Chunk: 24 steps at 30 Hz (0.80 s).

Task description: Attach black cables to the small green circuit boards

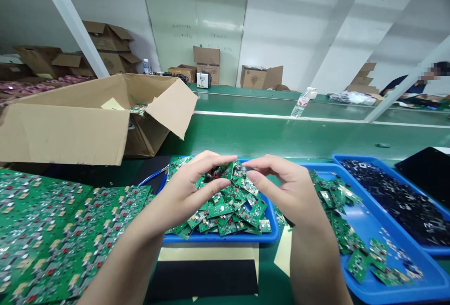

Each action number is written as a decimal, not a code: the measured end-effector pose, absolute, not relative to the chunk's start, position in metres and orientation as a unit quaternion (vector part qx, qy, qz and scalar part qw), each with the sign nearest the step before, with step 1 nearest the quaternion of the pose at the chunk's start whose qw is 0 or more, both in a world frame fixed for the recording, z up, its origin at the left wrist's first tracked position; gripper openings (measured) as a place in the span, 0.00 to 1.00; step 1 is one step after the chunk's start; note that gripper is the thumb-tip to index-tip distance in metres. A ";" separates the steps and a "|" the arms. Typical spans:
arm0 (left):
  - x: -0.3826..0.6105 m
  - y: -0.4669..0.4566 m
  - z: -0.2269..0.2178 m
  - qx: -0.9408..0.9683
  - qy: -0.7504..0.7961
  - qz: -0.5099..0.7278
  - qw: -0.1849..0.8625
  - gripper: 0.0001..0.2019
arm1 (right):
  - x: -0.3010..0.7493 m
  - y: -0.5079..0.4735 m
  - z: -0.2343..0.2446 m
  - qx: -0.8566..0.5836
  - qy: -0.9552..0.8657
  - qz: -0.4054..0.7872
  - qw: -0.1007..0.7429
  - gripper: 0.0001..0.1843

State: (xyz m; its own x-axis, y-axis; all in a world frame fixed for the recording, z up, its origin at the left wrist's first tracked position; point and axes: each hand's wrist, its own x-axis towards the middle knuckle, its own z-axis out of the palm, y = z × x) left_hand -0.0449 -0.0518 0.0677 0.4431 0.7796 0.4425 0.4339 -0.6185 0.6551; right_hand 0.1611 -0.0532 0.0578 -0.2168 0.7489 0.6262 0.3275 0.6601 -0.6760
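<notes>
My left hand [190, 185] pinches a small green circuit board [229, 171] between thumb and fingers, with dark and red components showing on it. Close by on the right, my right hand [286, 185] has its thumb and index finger closed on a small greyish piece, too small to name. Both hands are above a blue tray [242, 239] heaped with loose green circuit boards [225, 209]. A blue-handled tool [153, 177] lies at that tray's left edge, partly hidden behind my left forearm.
Large panels of joined circuit boards [45, 234] lie at left, below an open cardboard box [63, 129]. At right are a blue tray with boards [418, 286] and another with black parts [397, 202]. A black mat [207, 279] lies in front. Behind stands a water bottle [301, 103]; a person [404, 85] is far right.
</notes>
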 end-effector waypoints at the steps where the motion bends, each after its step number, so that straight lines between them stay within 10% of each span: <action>1: -0.045 -0.051 0.067 0.819 0.372 0.378 0.218 0.15 | 0.161 -0.053 0.058 -0.346 -0.759 0.195 0.515 0.06; 20: -0.049 -0.036 0.050 0.702 0.381 0.565 0.207 0.16 | 0.180 -0.061 0.066 -0.162 -0.880 0.210 0.394 0.08; 24: -0.051 -0.038 0.049 0.711 0.332 0.600 0.160 0.17 | 0.207 -0.062 0.068 -0.123 -0.812 0.272 0.501 0.12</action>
